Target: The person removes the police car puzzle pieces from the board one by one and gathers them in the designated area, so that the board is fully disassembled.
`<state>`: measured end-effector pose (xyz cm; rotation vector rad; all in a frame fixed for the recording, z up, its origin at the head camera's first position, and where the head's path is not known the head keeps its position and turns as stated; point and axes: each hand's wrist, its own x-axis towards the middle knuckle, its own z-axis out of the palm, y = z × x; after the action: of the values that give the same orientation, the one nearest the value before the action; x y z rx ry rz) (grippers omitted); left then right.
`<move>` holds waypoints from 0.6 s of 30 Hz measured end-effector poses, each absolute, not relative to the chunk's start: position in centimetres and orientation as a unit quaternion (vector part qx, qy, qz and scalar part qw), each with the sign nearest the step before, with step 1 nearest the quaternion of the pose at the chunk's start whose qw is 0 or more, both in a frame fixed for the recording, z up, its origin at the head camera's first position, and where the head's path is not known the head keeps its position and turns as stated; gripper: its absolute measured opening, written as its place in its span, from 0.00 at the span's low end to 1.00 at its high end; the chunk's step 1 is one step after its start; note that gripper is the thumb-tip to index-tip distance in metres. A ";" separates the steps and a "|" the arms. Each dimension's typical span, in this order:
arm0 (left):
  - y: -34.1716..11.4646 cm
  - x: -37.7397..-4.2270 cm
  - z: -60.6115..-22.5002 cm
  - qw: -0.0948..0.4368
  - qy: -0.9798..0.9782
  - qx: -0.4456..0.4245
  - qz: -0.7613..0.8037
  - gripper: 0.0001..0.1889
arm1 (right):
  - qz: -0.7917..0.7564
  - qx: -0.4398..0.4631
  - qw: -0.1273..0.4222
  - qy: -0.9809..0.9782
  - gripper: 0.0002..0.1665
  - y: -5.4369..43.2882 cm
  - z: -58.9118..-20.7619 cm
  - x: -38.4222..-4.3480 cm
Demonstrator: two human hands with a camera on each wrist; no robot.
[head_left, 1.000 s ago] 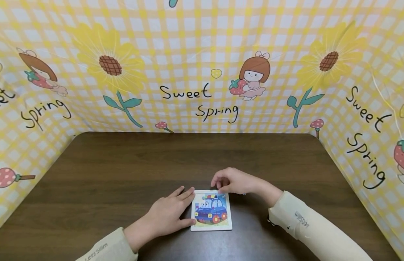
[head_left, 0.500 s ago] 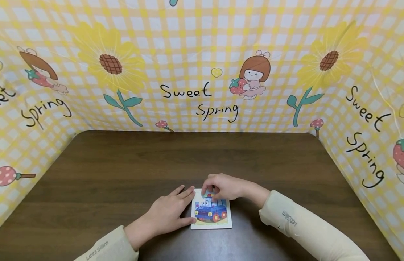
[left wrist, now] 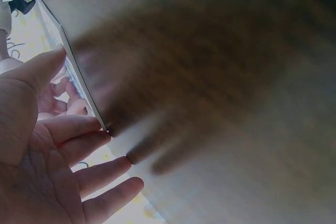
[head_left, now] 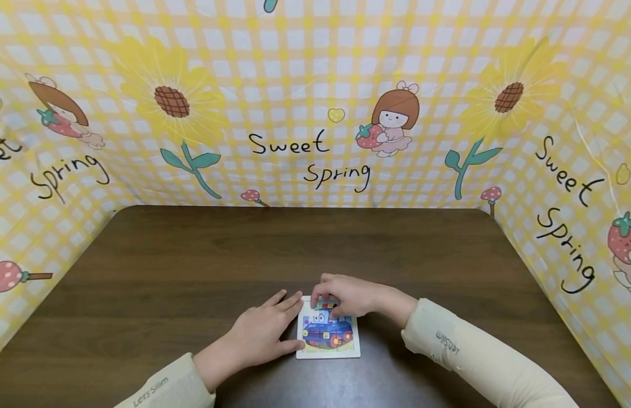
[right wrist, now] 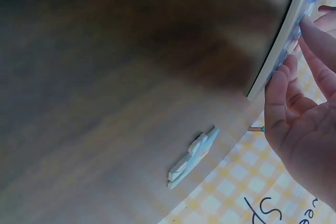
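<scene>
A small square jigsaw puzzle (head_left: 328,340) in a white frame lies on the dark wooden table, its picture a blue cartoon car. My left hand (head_left: 259,334) rests flat along the frame's left side. Its thumb and index fingertip touch the edge, the other fingers spread straight. Over the upper part of the picture bends my right hand (head_left: 351,293), thumb and fingertips either side of the puzzle piece (head_left: 325,305) with the coloured roof light. In the right wrist view the fingertips of that hand (right wrist: 310,93) are right at the puzzle's face. The palm hides the upper right corner.
A loose, pale blue puzzle piece (right wrist: 193,158) lies on the table beyond the frame in the right wrist view, hidden behind my right hand in the head view. The brown table (head_left: 218,249) is walled by a yellow checked cloth (head_left: 295,68) on three sides.
My right hand has moved left and slightly down, from the frame's upper right corner onto the top middle of the picture. The left hand has stayed at the left edge.
</scene>
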<state>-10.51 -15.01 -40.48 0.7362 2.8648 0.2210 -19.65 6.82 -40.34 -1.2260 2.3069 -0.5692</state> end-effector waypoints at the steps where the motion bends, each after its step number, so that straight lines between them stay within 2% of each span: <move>1: -15.0 -10.5 -40.5 0.088 0.962 0.246 0.075 0.41 | -0.206 -0.444 0.231 0.841 0.18 6.8 -40.4 -19.6; 12: -15.1 -10.5 -40.5 0.096 0.962 0.243 0.079 0.41 | -0.231 -0.427 0.221 0.846 0.18 7.0 -40.3 -19.3; 18: -15.1 -10.5 -40.6 0.096 0.962 0.242 0.076 0.42 | -0.263 -0.413 0.206 0.847 0.13 7.3 -40.4 -19.5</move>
<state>-10.52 -15.11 -40.59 0.7172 2.8515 0.2262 -19.54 7.30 -40.42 -1.1518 2.3589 -0.7340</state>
